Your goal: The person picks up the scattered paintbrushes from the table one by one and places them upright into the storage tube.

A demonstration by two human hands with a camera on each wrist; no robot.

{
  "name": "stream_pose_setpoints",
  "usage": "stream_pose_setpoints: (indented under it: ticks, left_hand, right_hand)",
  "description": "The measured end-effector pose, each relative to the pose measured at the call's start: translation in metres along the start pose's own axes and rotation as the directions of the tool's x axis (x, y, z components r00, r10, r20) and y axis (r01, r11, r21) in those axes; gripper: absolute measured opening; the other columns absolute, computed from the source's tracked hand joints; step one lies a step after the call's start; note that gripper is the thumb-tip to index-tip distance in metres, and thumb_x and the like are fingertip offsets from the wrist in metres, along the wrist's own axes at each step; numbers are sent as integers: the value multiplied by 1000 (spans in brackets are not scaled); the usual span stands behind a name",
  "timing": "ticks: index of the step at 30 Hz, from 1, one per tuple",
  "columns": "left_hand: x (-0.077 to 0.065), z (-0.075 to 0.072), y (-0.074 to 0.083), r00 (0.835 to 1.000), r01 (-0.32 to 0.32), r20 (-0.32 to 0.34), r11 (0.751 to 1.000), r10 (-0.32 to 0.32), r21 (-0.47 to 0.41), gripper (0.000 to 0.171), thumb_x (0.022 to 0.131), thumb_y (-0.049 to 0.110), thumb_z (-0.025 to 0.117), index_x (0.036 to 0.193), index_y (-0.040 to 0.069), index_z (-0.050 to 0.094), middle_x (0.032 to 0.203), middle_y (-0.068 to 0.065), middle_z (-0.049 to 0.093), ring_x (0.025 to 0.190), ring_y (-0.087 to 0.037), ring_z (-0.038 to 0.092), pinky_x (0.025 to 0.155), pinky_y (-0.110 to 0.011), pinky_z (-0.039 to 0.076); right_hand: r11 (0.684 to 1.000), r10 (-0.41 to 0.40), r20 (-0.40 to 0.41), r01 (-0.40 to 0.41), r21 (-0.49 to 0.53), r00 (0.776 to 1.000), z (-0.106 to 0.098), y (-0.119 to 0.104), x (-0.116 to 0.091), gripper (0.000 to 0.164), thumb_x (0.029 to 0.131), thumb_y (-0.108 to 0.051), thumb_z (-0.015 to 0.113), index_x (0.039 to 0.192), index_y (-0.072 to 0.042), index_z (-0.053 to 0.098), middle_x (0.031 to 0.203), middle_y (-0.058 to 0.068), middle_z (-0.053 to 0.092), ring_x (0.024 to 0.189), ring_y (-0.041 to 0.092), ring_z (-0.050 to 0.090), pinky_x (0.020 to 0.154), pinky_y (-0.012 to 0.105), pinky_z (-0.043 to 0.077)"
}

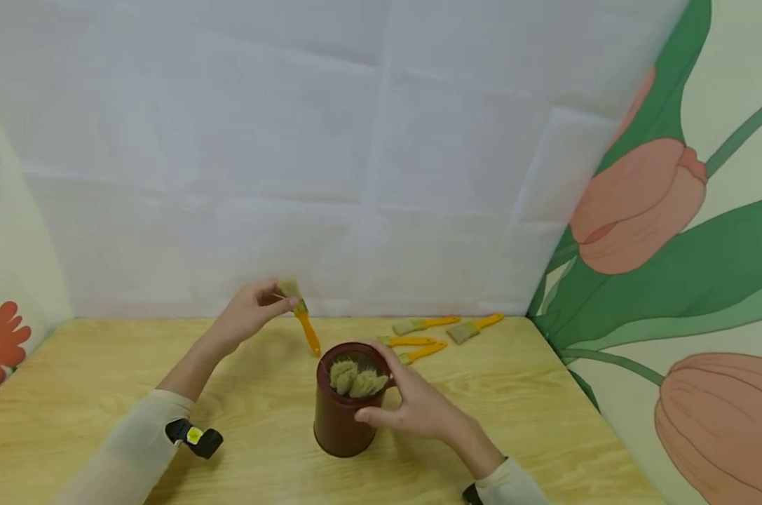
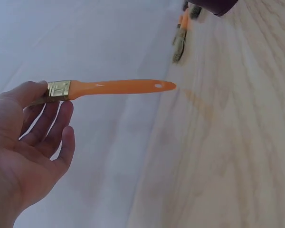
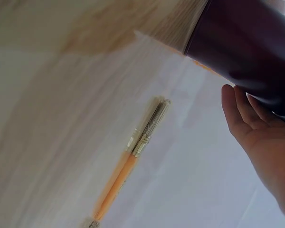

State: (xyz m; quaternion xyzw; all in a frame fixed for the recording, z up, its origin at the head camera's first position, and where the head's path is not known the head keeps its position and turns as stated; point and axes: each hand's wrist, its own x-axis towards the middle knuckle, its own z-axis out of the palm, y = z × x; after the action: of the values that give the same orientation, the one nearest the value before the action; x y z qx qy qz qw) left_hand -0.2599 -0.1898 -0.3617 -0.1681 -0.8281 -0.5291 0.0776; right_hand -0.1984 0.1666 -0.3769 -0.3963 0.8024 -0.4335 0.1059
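Note:
My left hand (image 1: 248, 314) pinches a paintbrush (image 1: 308, 335) by its metal ferrule, between thumb and fingers. Its bristles point up and its orange handle slants down toward the holder, the tip above the table in the left wrist view. A dark red cylindrical brush holder (image 1: 343, 426) stands upright on the table, with pale bristle heads (image 1: 364, 384) of brushes showing inside its mouth. My right hand (image 1: 421, 405) grips the holder from the right near the rim, thumb on the near side and fingers round the far side.
Behind the holder to the right, several paintbrushes with orange handles lie on the wooden table (image 1: 242, 414), among them a wide brush (image 1: 475, 327) and a narrower brush (image 1: 426, 324). White sheeting (image 1: 292, 154) rises at the table's back edge. A flowered wall (image 1: 721, 315) flanks the right side.

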Motion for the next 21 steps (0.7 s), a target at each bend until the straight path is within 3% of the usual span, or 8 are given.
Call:
stream_pose_setpoints:
  ticks: [5, 9, 14, 18, 21]
  left_hand:
    - [3, -3, 21, 996, -82, -15, 992, 83, 98, 30, 100, 39, 68, 102, 9, 68, 100, -6, 71, 97, -27, 68, 84, -56, 53]
    - [0, 1, 48, 973, -217, -26, 945, 230, 245, 15, 99, 34, 71, 98, 19, 70, 96, 5, 70, 92, -16, 67, 79, -46, 55]
    - [-10, 9, 89, 911, -371, -33, 853, 410, 368, 7, 95, 24, 76, 94, 25, 69, 96, 13, 65, 90, -9, 63, 77, -40, 52]
    - [-22, 16, 118, 862, -433, -78, 807, 501, 403, 12, 93, 22, 79, 92, 25, 67, 94, 16, 64, 87, -5, 61, 75, -32, 50]
    - [-32, 20, 137, 814, -496, -108, 780, 571, 381, 16, 90, 16, 82, 94, 24, 69, 94, 15, 65, 86, -5, 61, 73, -27, 49]
  right_hand:
    - [1000, 5, 1, -5, 2, 1000, -1, -2, 2, 92, 94, -47, 74, 161, -42, 11, 154, -12, 39, 136, 13, 44, 107, 53, 40]
    - [1000, 11, 4, -11, 12, 1000, -2, -1, 2, 92, 94, -47, 74, 161, -42, 11, 155, -12, 38, 136, 13, 44, 107, 54, 39]
    - [1000, 17, 12, -17, 22, 1000, -1, 1, 1, 92, 95, -45, 73, 161, -41, 10, 155, -11, 38, 134, 13, 46, 105, 50, 43]
    - [1000, 5, 6, -5, 13, 1000, 1, 4, 1, 92, 94, -45, 74, 161, -41, 10, 153, -11, 40, 133, 13, 47, 105, 50, 42]
    - [1000, 5, -3, -5, 2, 1000, 1, 5, 1, 93, 93, -46, 74, 161, -41, 11, 152, -12, 41, 134, 12, 46, 106, 51, 41]
